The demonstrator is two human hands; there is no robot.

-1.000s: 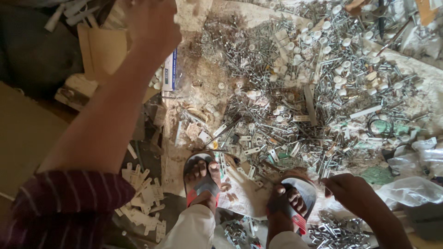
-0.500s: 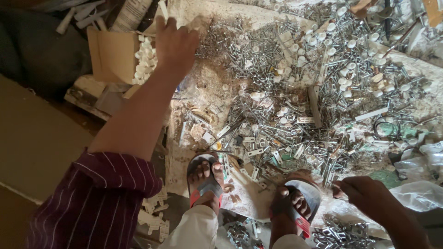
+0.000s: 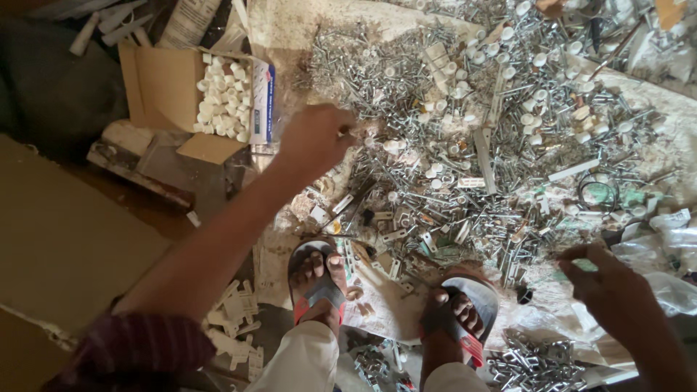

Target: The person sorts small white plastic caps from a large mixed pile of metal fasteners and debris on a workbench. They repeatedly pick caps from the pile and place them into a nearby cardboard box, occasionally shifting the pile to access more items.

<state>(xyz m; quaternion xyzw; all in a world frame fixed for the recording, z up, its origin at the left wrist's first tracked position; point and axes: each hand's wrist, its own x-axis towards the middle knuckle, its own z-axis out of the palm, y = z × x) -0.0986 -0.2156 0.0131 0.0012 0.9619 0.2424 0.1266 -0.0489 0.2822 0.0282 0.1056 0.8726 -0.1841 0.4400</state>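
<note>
My left hand [image 3: 316, 138] hovers over the near-left edge of a wide heap of metal screws and bolts [image 3: 465, 167] mixed with white plastic caps [image 3: 526, 116]. Its fingers are bunched together and pointing down, and I see nothing in them. To its left lies an open cardboard box [image 3: 156, 91] partly filled with white plastic caps [image 3: 225, 98]. My right hand [image 3: 610, 287] is low at the right, over the heap's near edge, with fingertips drawn together. Whether it holds something small is unclear.
My two feet in red-and-grey sandals [image 3: 316, 287] [image 3: 465, 319] stand on a dusty sheet by the heap. White plastic clips [image 3: 236, 319] lie by my left foot. Clear plastic bags [image 3: 668, 239] lie at the right, and a small pile of metal parts [image 3: 537, 363] lies near my right foot.
My left hand has drawn back from over the cardboard box, down and to the right, to the edge of the screw heap. My right hand has stayed low at the right.
</note>
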